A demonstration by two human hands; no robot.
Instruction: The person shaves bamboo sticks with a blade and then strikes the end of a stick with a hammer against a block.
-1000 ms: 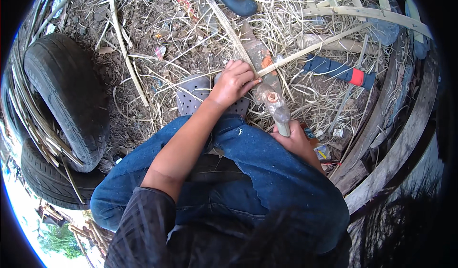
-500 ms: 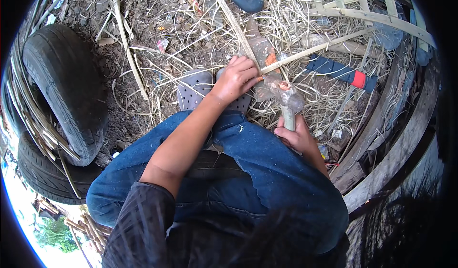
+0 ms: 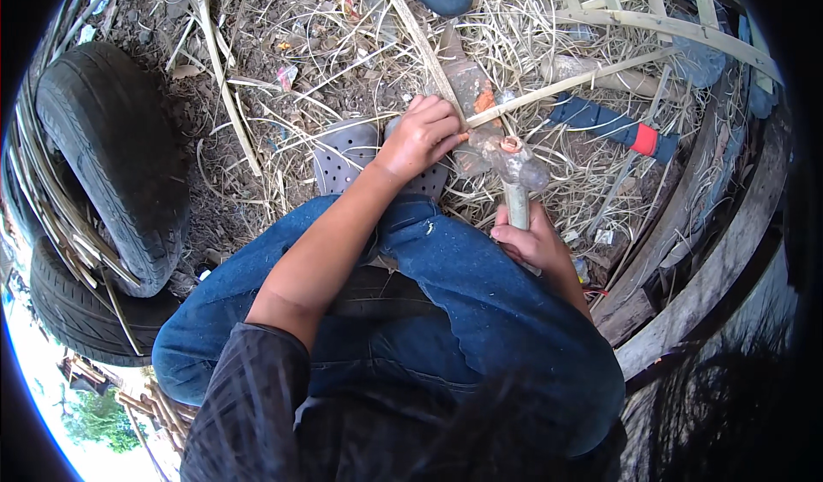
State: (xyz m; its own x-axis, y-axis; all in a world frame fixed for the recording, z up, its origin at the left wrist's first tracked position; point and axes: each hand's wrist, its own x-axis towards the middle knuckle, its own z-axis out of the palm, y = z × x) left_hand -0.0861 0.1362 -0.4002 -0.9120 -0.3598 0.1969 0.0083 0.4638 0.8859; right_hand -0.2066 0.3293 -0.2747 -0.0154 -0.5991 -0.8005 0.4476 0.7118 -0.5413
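- In the head view, we see the left hand (image 3: pixel 420 137) ahead of the lap, palm down, its forearm running obliquely up and to the right from the elbow.
- We note its fingers curled and drawn together, a narrow grip on the near end of the upper bamboo strip (image 3: pixel 417 38); the contact itself is partly hidden.
- We find the right hand (image 3: pixel 533 240) lower and farther right, just above the thigh in denim, thumb and fingers wrapped around the handle of the hammer (image 3: pixel 517 203).
- We locate the hammer ahead of the right knee; its handle axis runs nearly straight up the view, head end away from the body.
- We read the head's axis as crosswise, sloping from upper left to lower right, its left end near the left fingertips. We cannot tell whether it touches anything beneath.
- We trace the upper strip's long axis up and to the left.
- We trace the lower bamboo strip (image 3: pixel 574 86) from the left fingertips up and to the right; we cannot tell whether the two strips join.
- Beneath them, we see a tapered metal piece (image 3: pixel 465 77), orange-patched, narrow end pointing up and slightly left.
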